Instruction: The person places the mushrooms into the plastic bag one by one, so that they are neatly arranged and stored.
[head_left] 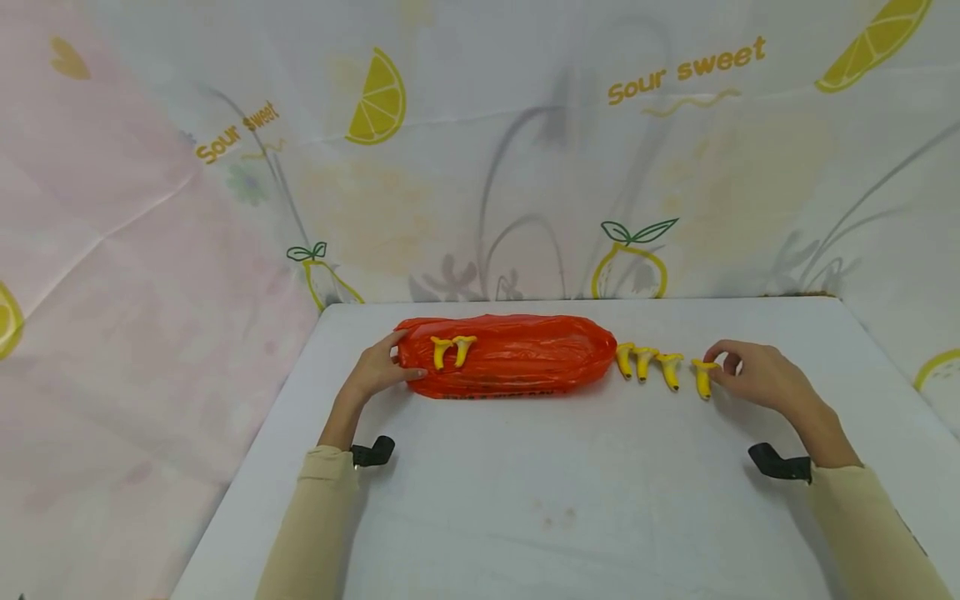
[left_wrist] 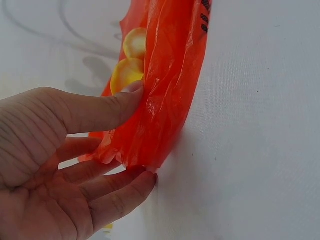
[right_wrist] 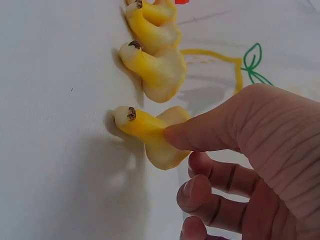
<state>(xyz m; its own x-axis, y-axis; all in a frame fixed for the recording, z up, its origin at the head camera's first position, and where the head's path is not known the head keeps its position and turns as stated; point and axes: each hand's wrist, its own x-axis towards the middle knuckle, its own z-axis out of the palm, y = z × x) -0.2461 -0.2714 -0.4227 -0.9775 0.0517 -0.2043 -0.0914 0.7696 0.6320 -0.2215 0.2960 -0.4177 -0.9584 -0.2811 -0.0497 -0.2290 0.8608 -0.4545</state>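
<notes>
A red plastic bag (head_left: 517, 354) lies lengthwise along the back of the white table, and my left hand (head_left: 377, 367) grips its left end. In the left wrist view the thumb (left_wrist: 107, 107) presses on top of the bag while the other fingers curl under its edge. Two yellow chanterelle mushrooms (head_left: 462, 350) lie on the bag near that hand. At the right, my right hand (head_left: 761, 375) pinches the cap of another chanterelle mushroom (right_wrist: 145, 127) between thumb and index finger; its dark-tipped stem points toward the front edge.
Between the bag and my right hand, three more chanterelle mushrooms (head_left: 670, 371) lie in a row, stems toward me. A patterned cloth (head_left: 487, 150) with lemon prints hangs behind the white table (head_left: 525, 500). Dark straps (head_left: 372, 452) sit on both wrists.
</notes>
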